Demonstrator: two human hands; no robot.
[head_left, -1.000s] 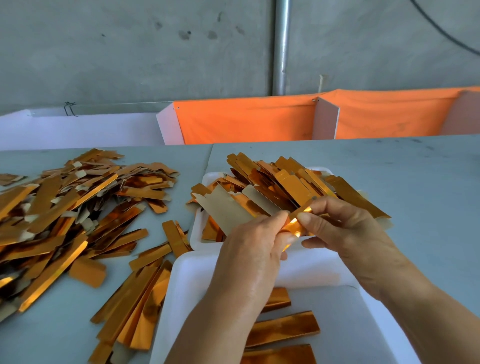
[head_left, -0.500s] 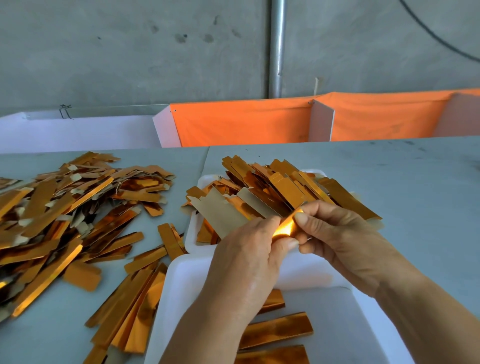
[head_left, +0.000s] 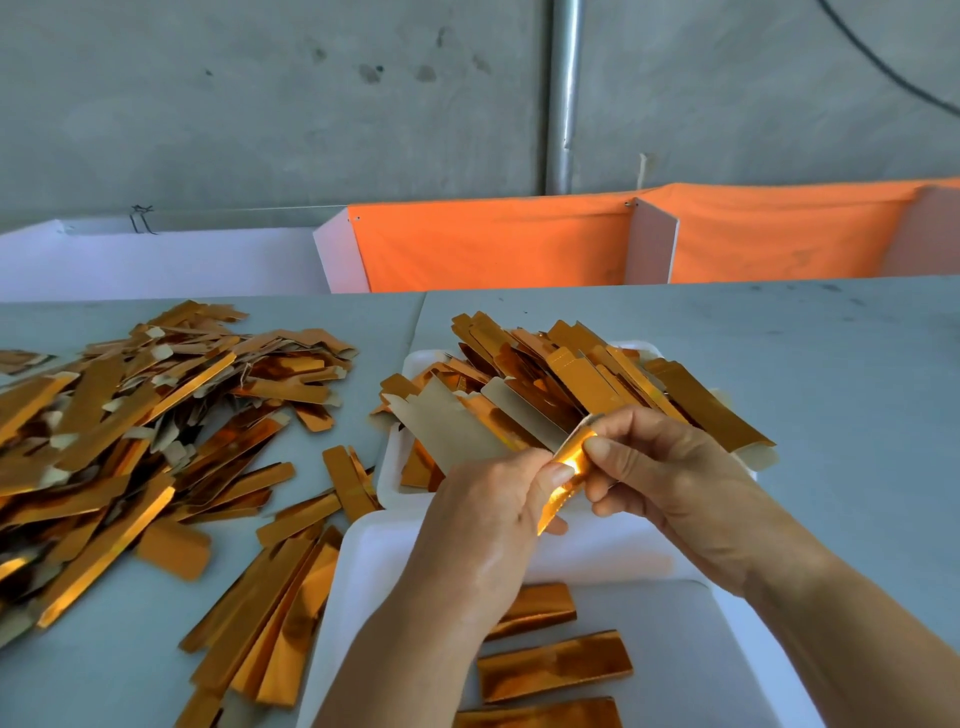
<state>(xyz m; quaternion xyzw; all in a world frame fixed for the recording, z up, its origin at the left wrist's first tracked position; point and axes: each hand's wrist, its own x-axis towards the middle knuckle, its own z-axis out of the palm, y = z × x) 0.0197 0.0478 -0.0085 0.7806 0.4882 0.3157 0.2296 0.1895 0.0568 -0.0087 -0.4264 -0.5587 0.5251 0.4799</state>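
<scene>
A shiny gold card strip (head_left: 569, 470), bent lengthwise, stands tilted above the near white tray (head_left: 363, 582).

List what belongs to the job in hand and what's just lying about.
Job: left hand, right hand, shiny gold card strip pinched between them, heap of flat gold strips on far white foam tray, folded gold pieces in near white tray.
Lying about: scattered gold strips at left, orange cloth, metal pipe.

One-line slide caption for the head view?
Left hand and right hand pinch a gold foil strip over a near tray holding three gold pieces; loose strips heap a far tray and the table.
</scene>
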